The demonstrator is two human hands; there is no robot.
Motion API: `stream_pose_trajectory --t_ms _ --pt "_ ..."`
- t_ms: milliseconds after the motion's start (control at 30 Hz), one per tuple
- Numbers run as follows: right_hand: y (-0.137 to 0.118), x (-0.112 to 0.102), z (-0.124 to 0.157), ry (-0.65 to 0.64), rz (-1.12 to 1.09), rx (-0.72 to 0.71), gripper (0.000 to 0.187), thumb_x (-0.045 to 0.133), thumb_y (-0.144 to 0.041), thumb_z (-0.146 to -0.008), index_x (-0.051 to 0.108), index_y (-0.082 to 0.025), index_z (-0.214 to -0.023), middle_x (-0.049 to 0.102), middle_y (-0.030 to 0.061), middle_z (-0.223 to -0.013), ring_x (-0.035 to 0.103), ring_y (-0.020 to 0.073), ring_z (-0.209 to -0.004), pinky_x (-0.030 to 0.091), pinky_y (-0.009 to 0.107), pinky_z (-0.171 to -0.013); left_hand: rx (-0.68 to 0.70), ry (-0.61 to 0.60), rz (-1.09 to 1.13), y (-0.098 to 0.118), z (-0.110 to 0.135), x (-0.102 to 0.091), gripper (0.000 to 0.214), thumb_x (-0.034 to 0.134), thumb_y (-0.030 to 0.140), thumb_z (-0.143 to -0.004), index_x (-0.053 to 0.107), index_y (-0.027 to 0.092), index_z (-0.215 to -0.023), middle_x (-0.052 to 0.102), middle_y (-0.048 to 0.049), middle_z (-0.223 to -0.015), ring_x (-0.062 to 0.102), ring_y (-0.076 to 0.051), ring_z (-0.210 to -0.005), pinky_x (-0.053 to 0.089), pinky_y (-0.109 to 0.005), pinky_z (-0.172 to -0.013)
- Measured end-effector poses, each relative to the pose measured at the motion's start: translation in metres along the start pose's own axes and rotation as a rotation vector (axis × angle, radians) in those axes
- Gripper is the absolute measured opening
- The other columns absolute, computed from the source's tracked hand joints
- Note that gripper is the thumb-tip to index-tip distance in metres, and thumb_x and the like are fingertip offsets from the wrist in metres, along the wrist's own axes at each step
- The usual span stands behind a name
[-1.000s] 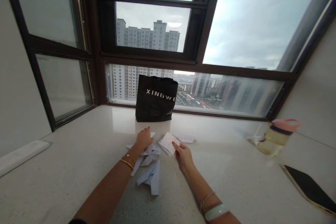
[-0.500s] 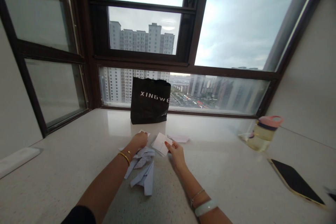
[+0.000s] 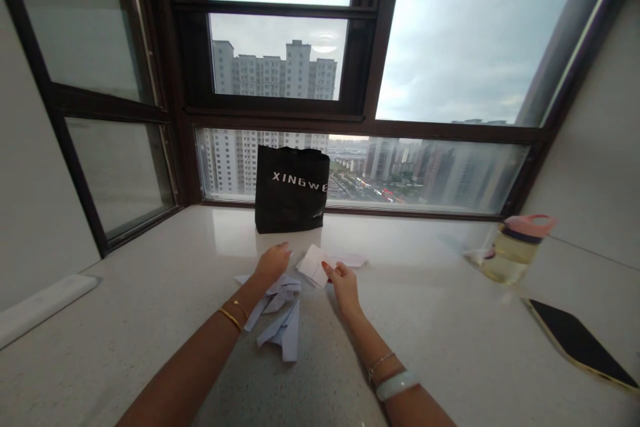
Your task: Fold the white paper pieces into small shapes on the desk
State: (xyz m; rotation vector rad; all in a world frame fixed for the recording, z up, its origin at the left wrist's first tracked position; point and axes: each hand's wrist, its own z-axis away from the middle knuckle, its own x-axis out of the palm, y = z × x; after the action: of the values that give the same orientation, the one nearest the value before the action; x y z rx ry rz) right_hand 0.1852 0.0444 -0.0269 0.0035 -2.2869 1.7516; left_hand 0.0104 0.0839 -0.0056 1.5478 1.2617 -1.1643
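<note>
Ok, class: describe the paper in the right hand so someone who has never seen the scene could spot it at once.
On the pale counter, find the black bag. On its near side, slightly to the right, the right hand pinches a squarish, pinkish-white paper. That grip and shape set it apart from the bluish-white folded papers heaped by the left hand.

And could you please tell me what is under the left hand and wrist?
Folded papers show on both sides of the left wrist; whatever the left hand itself covers cannot be seen.
</note>
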Motion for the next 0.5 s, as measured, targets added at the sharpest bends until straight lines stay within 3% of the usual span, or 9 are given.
stream_pose_trajectory --t_ms 100,267,500 --pt "0.003 0.002 0.001 -0.004 0.016 -0.002 0.037 0.065 -0.05 -0.049 0.043 -0.02 -0.048 0.041 -0.0064 -0.04 0.038 0.0082 -0.041 0.031 0.022 -0.042 -0.001 -0.047 0.013 0.002 0.002 0.01 0.029 0.039 0.021 -0.082 0.053 0.01 -0.106 0.059 -0.0159 -0.103 0.056 -0.021 -0.097 0.043 -0.03 -0.081" --pt "0.007 0.002 0.003 -0.017 0.028 -0.006 0.036 0.065 -0.048 -0.051 0.044 -0.019 -0.047 0.041 -0.0065 -0.039 0.039 0.0089 -0.041 0.03 0.022 -0.041 -0.014 -0.077 0.087 0.006 -0.007 0.02 0.026 0.041 0.006 -0.077 0.056 0.007 -0.098 0.061 -0.0195 -0.094 0.059 -0.022 -0.091 0.044 -0.033 -0.079" --pt "0.005 0.0 0.001 -0.021 -0.011 0.011 0.034 0.066 -0.047 -0.052 0.053 -0.016 -0.055 0.048 -0.0044 -0.043 0.042 0.0095 -0.043 0.032 0.022 -0.044 -0.134 0.069 0.403 0.0 -0.01 0.002 0.026 0.039 0.005 -0.079 0.057 0.008 -0.097 0.063 -0.0182 -0.092 0.059 -0.023 -0.093 0.043 -0.035 -0.081"
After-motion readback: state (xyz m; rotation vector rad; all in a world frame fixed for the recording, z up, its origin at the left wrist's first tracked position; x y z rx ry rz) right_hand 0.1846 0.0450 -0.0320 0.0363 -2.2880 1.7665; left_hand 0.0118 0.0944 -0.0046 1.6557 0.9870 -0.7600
